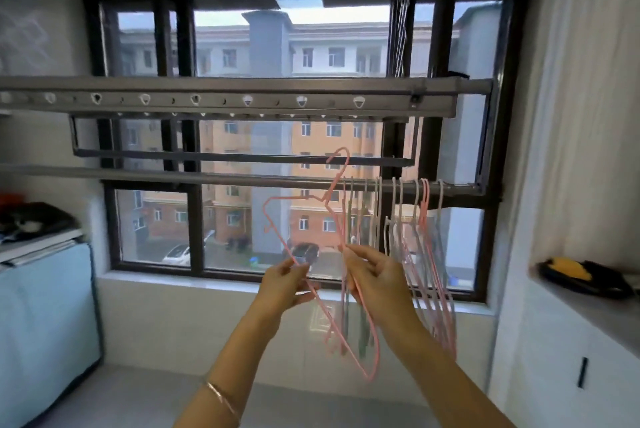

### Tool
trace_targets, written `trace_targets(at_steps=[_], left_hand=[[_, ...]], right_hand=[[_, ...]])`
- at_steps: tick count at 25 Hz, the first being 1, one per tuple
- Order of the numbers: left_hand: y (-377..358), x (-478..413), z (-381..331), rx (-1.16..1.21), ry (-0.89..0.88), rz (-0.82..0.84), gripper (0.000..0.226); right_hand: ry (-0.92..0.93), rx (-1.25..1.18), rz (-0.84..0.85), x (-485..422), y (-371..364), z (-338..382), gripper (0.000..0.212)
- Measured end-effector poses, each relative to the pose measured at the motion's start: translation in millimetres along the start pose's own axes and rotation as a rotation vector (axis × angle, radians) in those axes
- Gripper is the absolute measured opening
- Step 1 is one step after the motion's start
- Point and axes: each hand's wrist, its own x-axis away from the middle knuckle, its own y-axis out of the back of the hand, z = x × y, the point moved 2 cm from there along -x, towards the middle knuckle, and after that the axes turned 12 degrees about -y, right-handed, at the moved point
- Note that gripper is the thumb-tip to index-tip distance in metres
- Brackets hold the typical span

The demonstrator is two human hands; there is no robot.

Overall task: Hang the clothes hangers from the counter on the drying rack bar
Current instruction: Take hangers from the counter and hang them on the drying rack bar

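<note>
Nearest the lens, two bare forearms are reaching upward, with a thin metal bracelet (221, 400) circling the left wrist. The left hand (287, 284) is pinching one sloping arm of a pink thin-framed clothes hanger (375, 363) between thumb and fingertips. The right hand (375, 284) is curling its fingers round the opposite arm, so both hands are holding the hanger. It is tilting, and its hook is standing above the grey horizontal drying rack bar (207, 178) without touching it. A row of pale pink and white hangers (415, 219) is already hanging on the right part of that bar, just beside the raised hook. The grey counter (588, 310) at the right is carrying only a yellow and black object (571, 270); no hangers are showing there. Judged from this, the step in hand is seating the hook. To do it well, level the hanger, turn the hook opening toward the bar, lower it onto bare bar left of the row, and release only once it is bearing its own weight.
</note>
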Motion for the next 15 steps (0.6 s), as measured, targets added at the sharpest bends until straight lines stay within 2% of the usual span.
trace_targets(at_steps=[4, 7, 11, 15], left_hand=[[5.4, -33.7, 9.4, 0.142, 0.089, 0.137, 0.03], [1.6, -52.6, 18.8, 0.222, 0.138, 0.18, 0.043], [-5.0, -64.5, 37.3, 0.193, 0.299, 0.263, 0.073], [-16.1, -65.6, 50.3, 0.135, 0.319, 0.375, 0.105]], right_hand=[[-0.026, 0.177, -0.131, -39.1, -20.9, -9.9, 0.018], [-0.055, 0.276, -0.193, -60.0, -27.1, -17.1, 0.025], [-0.115, 0.393, -0.153, -68.2, -25.8, -27.6, 0.029], [-0.138, 0.413, -0.149, -69.1, -13.6, -29.4, 0.026]])
